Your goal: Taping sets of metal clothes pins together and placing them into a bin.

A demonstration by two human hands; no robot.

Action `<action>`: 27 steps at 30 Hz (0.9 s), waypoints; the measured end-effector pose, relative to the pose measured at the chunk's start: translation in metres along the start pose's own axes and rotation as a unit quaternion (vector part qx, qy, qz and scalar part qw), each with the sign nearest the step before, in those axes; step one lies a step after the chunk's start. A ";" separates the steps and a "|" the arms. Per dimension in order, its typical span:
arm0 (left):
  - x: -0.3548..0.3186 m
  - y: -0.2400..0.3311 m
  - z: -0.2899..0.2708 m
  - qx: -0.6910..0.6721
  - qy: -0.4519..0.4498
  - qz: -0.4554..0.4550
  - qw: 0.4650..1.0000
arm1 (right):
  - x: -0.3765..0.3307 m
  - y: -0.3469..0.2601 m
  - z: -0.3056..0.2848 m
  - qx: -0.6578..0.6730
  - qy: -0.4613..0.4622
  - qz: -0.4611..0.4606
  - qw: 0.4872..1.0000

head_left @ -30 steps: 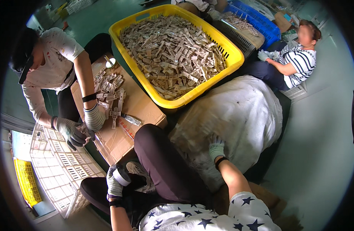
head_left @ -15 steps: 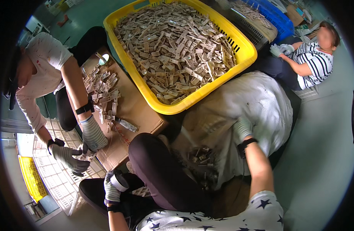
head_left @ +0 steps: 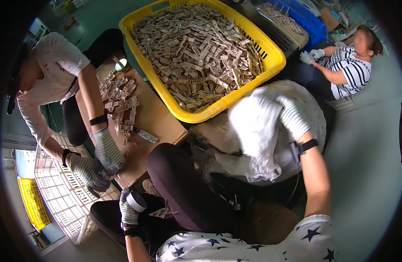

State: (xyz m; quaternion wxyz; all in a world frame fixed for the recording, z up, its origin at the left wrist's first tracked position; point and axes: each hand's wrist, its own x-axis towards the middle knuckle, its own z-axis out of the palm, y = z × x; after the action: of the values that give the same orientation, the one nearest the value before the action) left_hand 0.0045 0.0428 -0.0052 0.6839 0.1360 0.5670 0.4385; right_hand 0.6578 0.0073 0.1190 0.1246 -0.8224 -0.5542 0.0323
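Note:
My right hand [head_left: 292, 117], in a striped glove, grips the top of a big white plastic bag [head_left: 257, 131] and holds its edge up beside my knee. Low at the left, my gloved left hand [head_left: 128, 212] is closed on a small pale tape roll [head_left: 136, 201], resting by my dark trouser leg [head_left: 179, 187]. Just beyond the bag stands a yellow basket [head_left: 271, 52], heaped with several small beige flat parts [head_left: 196, 48].
A person at the left in gloves [head_left: 105, 150] handles beige parts over a cardboard box [head_left: 155, 118]. White grid trays [head_left: 65, 192] lie below them. Another person in a striped shirt [head_left: 349, 70] sits at the right near a blue crate [head_left: 306, 19].
My right hand rose from the bag's lower side to its top and took hold of its edge, lifting it. The left hand stayed low with the tape roll.

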 end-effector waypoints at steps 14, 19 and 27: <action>0.012 0.005 -0.002 -0.057 -0.045 -0.049 0.996 | -0.060 -0.025 0.028 -0.080 -0.099 0.011 0.992; 0.008 0.010 -0.014 -0.064 -0.035 -0.036 0.997 | -0.016 -0.214 -0.020 0.251 -0.009 -0.182 0.951; 0.012 0.003 -0.014 -0.088 -0.076 -0.040 0.992 | 0.025 -0.369 0.144 0.064 -0.196 -0.300 0.931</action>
State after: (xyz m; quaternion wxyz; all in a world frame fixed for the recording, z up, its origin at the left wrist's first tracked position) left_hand -0.0095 0.0490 -0.0152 0.7514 0.0859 0.4775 0.4473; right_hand 0.3068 0.1859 0.0707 0.0692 -0.5856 -0.7851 0.1894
